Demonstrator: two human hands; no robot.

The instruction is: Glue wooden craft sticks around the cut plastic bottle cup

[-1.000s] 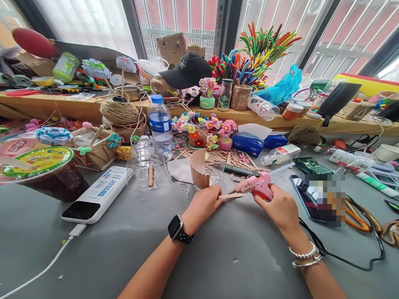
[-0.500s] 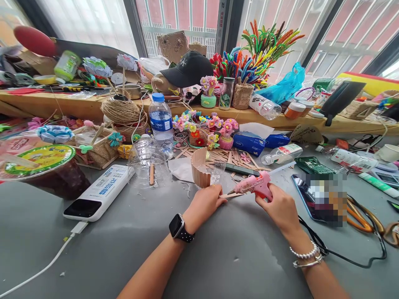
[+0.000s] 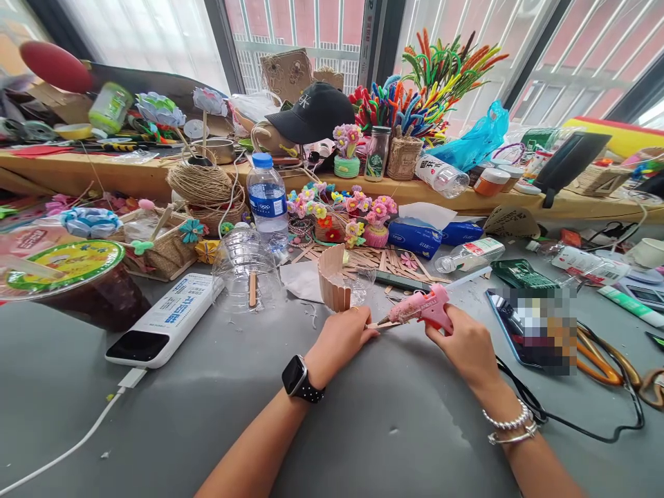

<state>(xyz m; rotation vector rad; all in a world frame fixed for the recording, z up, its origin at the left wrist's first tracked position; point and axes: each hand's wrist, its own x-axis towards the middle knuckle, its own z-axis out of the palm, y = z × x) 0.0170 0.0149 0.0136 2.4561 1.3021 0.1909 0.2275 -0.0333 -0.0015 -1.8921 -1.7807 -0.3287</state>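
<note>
My left hand (image 3: 345, 342), with a black watch at its wrist, is closed on a flat wooden craft stick (image 3: 389, 326) that points to the right. In my right hand (image 3: 469, 346) is a pink hot glue gun (image 3: 422, 308), gripped by its handle, a pale glue stick jutting from its back. The nozzle is at the craft stick, close to my left fingertips; whether it touches I cannot tell. Just behind my left hand stands a curved wall of craft sticks (image 3: 333, 280) partly around clear plastic (image 3: 360, 285). My hand hides its lower edge.
Loose craft sticks (image 3: 386, 261) are heaped behind. To the left are a cut clear bottle (image 3: 243, 270), a white power bank (image 3: 166, 321) and a lidded drink cup (image 3: 77, 283). A phone (image 3: 519, 328), orange-handled scissors (image 3: 596, 360) and a black cord (image 3: 575, 432) lie right.
Almost nothing differs. The glue gun has shifted very slightly left and down along the craft stick, while my left hand stays in place.
</note>
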